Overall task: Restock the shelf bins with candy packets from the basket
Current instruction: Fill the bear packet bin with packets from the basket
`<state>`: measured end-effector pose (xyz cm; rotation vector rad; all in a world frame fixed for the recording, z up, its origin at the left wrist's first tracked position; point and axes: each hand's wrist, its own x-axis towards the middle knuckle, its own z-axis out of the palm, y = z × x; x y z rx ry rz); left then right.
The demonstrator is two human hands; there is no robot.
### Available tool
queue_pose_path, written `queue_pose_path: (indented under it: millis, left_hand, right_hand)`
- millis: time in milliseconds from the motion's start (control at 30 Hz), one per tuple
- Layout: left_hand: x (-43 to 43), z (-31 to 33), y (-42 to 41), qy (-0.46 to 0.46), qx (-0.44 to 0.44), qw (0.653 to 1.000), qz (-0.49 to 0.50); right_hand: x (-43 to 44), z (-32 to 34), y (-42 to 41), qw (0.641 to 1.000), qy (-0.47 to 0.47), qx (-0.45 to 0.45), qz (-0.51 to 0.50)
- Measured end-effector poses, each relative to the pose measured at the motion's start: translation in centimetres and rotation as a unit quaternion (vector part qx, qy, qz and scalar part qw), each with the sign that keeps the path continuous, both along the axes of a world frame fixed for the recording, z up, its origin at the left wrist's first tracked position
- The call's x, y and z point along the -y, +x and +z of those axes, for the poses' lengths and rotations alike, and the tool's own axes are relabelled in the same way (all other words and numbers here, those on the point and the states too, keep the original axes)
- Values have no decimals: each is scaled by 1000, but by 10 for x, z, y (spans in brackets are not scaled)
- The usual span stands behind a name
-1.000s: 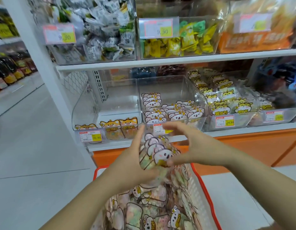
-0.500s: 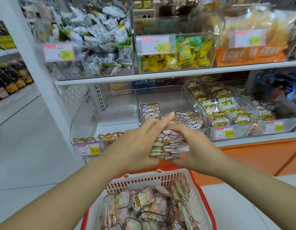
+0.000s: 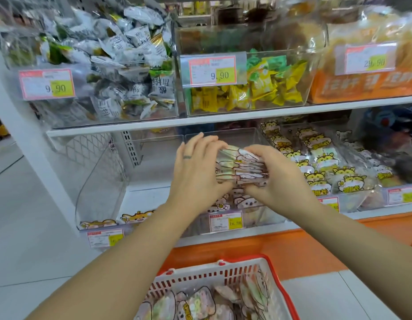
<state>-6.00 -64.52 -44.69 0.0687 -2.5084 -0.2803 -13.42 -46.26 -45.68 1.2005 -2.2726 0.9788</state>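
A stack of bear-printed candy packets (image 3: 241, 166) is pressed between my two hands above the middle clear bin (image 3: 265, 218) on the lower shelf. My left hand (image 3: 197, 172) holds the stack's left side, fingers stretched up along it. My right hand (image 3: 274, 175) grips the right side with curled fingers. More bear packets (image 3: 243, 200) lie in that bin under the stack. The red-rimmed white basket (image 3: 214, 274) sits at the bottom of the view with several more packets (image 3: 200, 303) inside.
The left clear bin (image 3: 101, 181) holds only a few fox-printed packets (image 3: 137, 217) at its front. The right bin is full of yellow hamster packets (image 3: 320, 172). The upper shelf (image 3: 223, 117) carries bins of wrapped sweets with price tags. Grey floor lies to the left.
Both hands have carried the packet stack up from the basket and forward, from in front of the bin to above it. The view has shifted closer to the shelf.
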Motion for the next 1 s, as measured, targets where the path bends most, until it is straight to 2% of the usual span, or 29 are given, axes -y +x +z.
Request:
queue_pose_path:
  millis: [167, 267, 567, 733, 1000]
  left_hand:
    - [0, 3, -53, 10, 49, 997, 58]
    - [-2, -1, -78, 14, 70, 995, 71]
    - [10, -9, -139, 104, 189, 977, -1]
    - [27, -1, -161, 126, 229, 964, -40]
    - [69, 0, -170, 131, 269, 953, -38]
  right_hand:
    - [11, -1, -37, 997, 1, -21, -69]
    - [15, -3, -56, 995, 5, -5, -99]
    - [39, -4, -108, 982, 88, 61, -156]
    - [60, -6, -136, 982, 107, 73, -135]
    - [97, -5, -158, 979, 146, 115, -83]
